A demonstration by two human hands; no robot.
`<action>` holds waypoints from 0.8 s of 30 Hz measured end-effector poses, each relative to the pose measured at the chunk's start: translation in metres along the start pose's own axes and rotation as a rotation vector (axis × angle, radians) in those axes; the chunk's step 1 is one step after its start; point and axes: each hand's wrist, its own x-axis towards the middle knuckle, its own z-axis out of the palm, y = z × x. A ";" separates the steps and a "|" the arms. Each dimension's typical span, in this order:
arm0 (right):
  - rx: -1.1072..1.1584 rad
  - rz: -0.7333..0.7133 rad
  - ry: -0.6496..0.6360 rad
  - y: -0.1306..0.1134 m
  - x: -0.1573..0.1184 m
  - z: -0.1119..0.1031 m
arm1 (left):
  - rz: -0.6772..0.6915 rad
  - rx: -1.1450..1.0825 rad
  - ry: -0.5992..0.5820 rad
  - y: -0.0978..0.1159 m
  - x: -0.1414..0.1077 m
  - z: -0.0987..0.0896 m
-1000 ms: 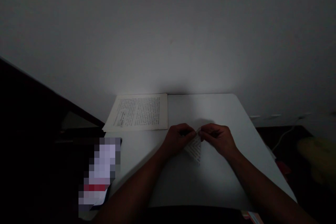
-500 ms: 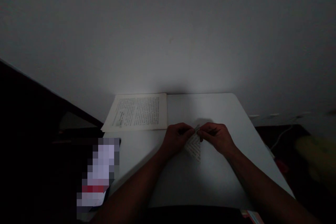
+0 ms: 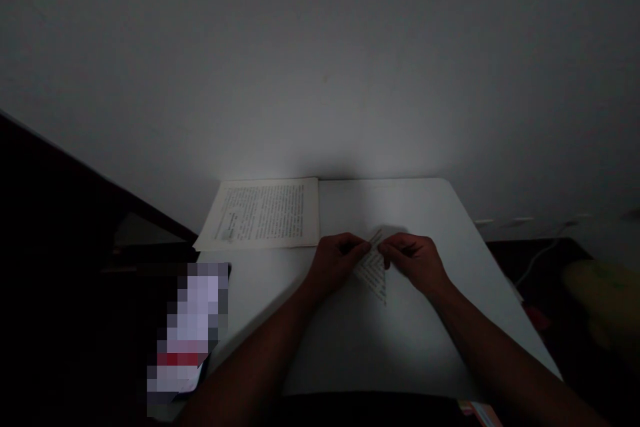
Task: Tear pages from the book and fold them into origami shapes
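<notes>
Between my hands is a small piece of folded printed paper [image 3: 374, 275], its lower part tapering to a point and its top tip showing above my fingers. My left hand [image 3: 339, 260] pinches the paper's left side between thumb and fingers. From the other side, my right hand [image 3: 413, 259] pinches its right edge near the top. Both hands are over the white table [image 3: 400, 340], with shadows under them. My fingers cover part of the folds.
At the table's back left lies a stack of printed sheets [image 3: 265, 213]. A blurred-out device with a bright screen [image 3: 193, 320] is at the left edge. Behind the table rises a grey wall [image 3: 325, 80]. A pale cable [image 3: 537, 260] hangs at the right.
The folded paper has shifted slightly up and to the right, and more of its top tip shows. My hands have hardly moved.
</notes>
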 end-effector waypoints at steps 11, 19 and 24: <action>-0.102 -0.002 -0.065 0.005 -0.001 -0.002 | 0.031 0.155 -0.042 -0.001 0.004 -0.007; -0.431 -0.282 -0.003 0.011 0.007 -0.007 | 0.160 0.557 -0.103 0.001 0.008 -0.014; -0.723 -0.473 -0.098 0.009 0.011 -0.007 | 0.244 0.892 -0.134 -0.002 0.009 -0.013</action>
